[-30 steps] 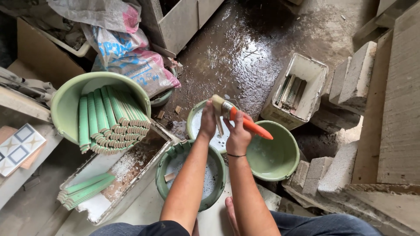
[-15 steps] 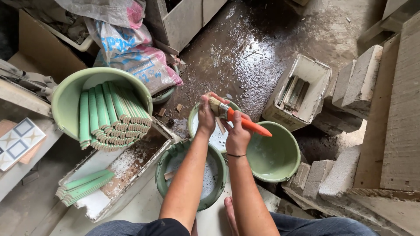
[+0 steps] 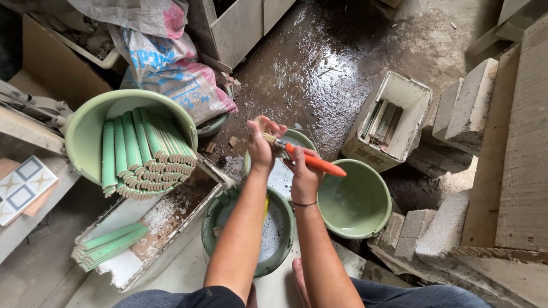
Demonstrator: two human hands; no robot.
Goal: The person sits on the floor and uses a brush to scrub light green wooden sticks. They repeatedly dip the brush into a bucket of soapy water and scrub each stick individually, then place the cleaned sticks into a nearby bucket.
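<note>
The right hand (image 3: 303, 177) is closed around the orange handle of a paintbrush (image 3: 305, 158), fingers wrapped tight near the ferrule, the handle's tail pointing out to the right. The left hand (image 3: 260, 145) meets the brush at its pale bristle end, with the fingers spread and loosely curled over the tip; whether they pinch the bristles cannot be told. A thin dark band circles the right wrist.

Both hands hover above a small green bucket (image 3: 297, 138) holding whitish liquid. Below the forearms sits a second green bucket (image 3: 283, 251), its inside smeared with wet grey-white slurry, and to the right a third, an empty green basin (image 3: 354, 199). That makes three round vessels close to the hands. A fourth and larger one, a tilted green tub (image 3: 85, 131), lies at left, packed with many long green trim tiles (image 3: 142, 154) stacked in rows, too many to count.

In front of the tub a shallow white tray (image 3: 171, 217) carries brown sludge and a small bundle of about four more green tile strips (image 3: 105, 244). At the far left lie two patterned square tiles (image 3: 23, 188) in white and blue.

Two plastic sacks (image 3: 171, 74) slump at upper left: one greyish with a pink patch, one white with blue and pink printing. A white rectangular tub (image 3: 399, 122) at right holds a few flat grey pieces. Grey concrete blocks (image 3: 468, 105) stand along the right side on a wet dark floor (image 3: 319, 57).
</note>
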